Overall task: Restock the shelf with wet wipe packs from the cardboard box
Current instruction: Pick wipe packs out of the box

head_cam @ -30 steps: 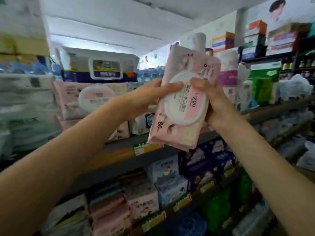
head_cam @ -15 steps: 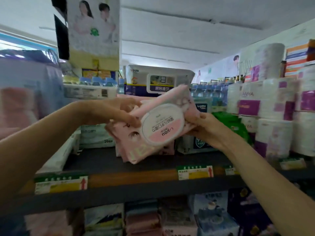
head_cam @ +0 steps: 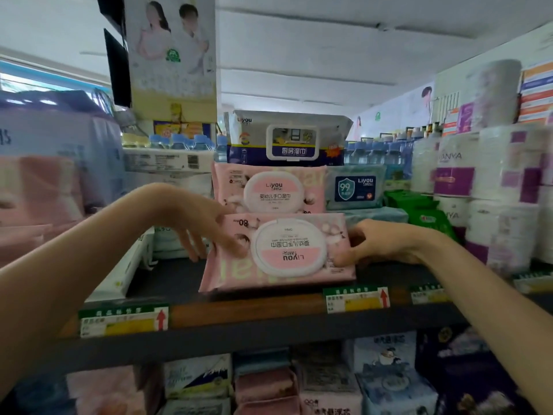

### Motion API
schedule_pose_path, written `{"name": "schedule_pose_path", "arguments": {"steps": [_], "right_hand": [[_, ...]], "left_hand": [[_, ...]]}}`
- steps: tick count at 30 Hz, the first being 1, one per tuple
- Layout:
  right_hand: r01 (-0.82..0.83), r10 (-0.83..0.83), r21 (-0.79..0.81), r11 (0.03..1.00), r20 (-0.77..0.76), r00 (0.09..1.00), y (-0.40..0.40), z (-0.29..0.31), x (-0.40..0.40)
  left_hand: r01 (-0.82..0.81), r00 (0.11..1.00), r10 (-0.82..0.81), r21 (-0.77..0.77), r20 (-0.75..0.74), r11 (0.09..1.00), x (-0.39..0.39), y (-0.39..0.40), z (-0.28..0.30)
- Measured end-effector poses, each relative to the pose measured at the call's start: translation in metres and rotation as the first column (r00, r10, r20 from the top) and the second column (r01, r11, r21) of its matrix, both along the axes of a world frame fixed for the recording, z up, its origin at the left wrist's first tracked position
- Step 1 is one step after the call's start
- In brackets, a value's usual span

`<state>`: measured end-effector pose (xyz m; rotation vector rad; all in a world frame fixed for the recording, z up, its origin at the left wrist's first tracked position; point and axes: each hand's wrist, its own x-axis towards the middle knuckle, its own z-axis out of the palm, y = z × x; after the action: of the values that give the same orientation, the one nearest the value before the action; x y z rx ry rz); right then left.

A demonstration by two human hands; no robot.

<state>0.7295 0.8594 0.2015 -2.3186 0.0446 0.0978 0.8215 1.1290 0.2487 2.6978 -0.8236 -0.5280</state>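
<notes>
You have the pink wet wipe pack [head_cam: 278,253] standing on its long edge at the front of the shelf [head_cam: 248,333], its round white-and-pink lid facing you with the print upside down. Your left hand [head_cam: 197,223] reaches in from the left with the fingers loosely spread and pointing down, the fingertips touching the pack's left end. Your right hand [head_cam: 380,244] sits at the pack's right end, thumb and curled fingers pinching that edge. Just behind the pack stands a second pink pack [head_cam: 269,187] of the same kind, print upright, and on top of that rests a white and navy kitchen wipe pack [head_cam: 287,139]. To the right of the second pink pack is a pale blue pack [head_cam: 356,187] with a shield mark, then green packs [head_cam: 419,211] and wrapped paper rolls [head_cam: 490,175]. Price labels [head_cam: 356,299] with red arrows line the shelf's front edge, and more packs fill the level below
</notes>
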Motion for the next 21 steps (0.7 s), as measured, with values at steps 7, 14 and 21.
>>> {"name": "schedule_pose_path", "arguments": {"steps": [7,14,21], "right_hand": [[0.019,-0.026,0.181,0.983,0.036,0.999,0.014,-0.015,-0.003],[0.004,-0.044,0.143,0.99,0.273,0.961,0.022,0.049,-0.025],[-0.171,-0.549,0.689,0.704,0.68,0.486,0.074,0.091,0.003]], "left_hand": [[0.019,0.988,-0.058,-0.26,-0.143,0.965,0.003,0.002,-0.013],[0.044,0.992,-0.104,-0.556,-0.078,0.83,0.006,0.024,0.005],[-0.062,0.961,-0.253,-0.976,-0.116,0.21,-0.006,-0.011,0.011]]}}
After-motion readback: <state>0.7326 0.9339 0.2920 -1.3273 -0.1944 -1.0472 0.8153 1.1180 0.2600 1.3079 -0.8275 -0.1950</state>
